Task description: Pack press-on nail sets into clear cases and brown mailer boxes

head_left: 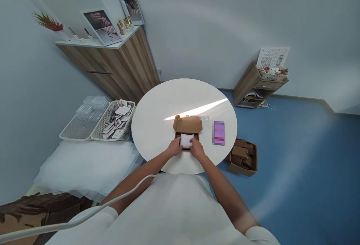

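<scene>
An open brown cardboard mailer box (188, 124) stands on the round white table (152, 125), its lid folded back away from me. Inside it sits a white wrapped packet (186, 140). My left hand (174, 146) grips the packet's left side, and my right hand (197, 148) grips the right side, thumbs and fingertips at its edges. What the white wrapping covers is hidden. To the right of the box lies a purple item (219, 133), blurred out in the picture.
White baskets stand left of the table, one with cards (118, 119), one with clear plastic boxes (91, 108). Below them lie white sheets (84, 166). A carton of folded boxes (242, 157) is on the floor at right. A white cable (112, 200) crosses my left arm.
</scene>
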A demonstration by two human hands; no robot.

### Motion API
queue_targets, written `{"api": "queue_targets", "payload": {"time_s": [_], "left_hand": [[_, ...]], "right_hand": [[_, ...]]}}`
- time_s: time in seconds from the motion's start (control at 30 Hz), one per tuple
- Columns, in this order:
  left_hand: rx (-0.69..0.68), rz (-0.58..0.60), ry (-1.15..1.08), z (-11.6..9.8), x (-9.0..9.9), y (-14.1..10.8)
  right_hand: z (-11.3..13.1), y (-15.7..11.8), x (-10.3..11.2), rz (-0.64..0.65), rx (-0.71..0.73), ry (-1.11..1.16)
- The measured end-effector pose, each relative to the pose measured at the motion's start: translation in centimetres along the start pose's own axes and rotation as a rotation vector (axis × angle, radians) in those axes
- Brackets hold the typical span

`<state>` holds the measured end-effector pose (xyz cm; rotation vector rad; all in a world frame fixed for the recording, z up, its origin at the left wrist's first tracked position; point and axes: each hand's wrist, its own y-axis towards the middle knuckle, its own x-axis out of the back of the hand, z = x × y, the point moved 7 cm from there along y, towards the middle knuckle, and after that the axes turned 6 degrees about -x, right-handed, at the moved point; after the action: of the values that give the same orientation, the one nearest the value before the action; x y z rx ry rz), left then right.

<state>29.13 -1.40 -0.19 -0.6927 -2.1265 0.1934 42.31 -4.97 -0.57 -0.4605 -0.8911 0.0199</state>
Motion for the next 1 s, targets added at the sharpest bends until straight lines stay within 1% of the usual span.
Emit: {"api": "queue_targets", "payload": {"time_s": [0.23,0.37,0.47,0.53,0.6,0.67,0.73,0.8,0.83,0.9,0.93,1.0], "left_hand": [[-0.037,0.073,0.075,-0.8,-1.0,-0.8],[-0.011,0.048,0.119,-1.0,-1.3,-1.0],[-0.020,0.005,0.135,-1.1,-1.3,-1.3],[-0.060,-0.048,0.103,-1.3,-1.0,-1.6],[-0.105,-0.135,0.047,-1.1,-0.1,-1.9],[-0.120,-0.230,-0.025,-0.4,1.2,-2.2],[-0.067,-0.295,-0.125,1.1,2.5,-2.0],[0.055,-0.312,-0.295,3.2,3.5,-1.3],[0.128,-0.317,-0.386,4.2,4.0,-0.8],[0.218,-0.279,-0.569,5.4,4.5,0.3],[0.251,-0.262,-0.645,5.7,4.8,0.9],[0.291,-0.231,-0.763,6.0,5.2,1.9]], "right_hand": [[0.3,-0.2,-0.9,0.029,0.036,-0.031],[0.3,-0.6,-1.0,-0.014,0.059,-0.005],[0.6,-1.3,-0.8,-0.076,0.125,0.068],[1.0,-1.9,-0.3,-0.113,0.186,0.129],[1.2,-2.3,0.7,-0.161,0.245,0.200],[1.1,-2.2,2.3,-0.227,0.258,0.265],[0.1,-1.2,4.0,-0.294,0.187,0.325],[-1.6,0.4,5.3,-0.305,0.035,0.421],[-2.5,1.3,5.5,-0.274,-0.054,0.495],[-4.2,3.1,5.3,-0.162,-0.222,0.696],[-4.5,3.9,4.9,-0.090,-0.268,0.807],[-4.4,5.1,4.4,0.043,-0.286,0.966]]}}
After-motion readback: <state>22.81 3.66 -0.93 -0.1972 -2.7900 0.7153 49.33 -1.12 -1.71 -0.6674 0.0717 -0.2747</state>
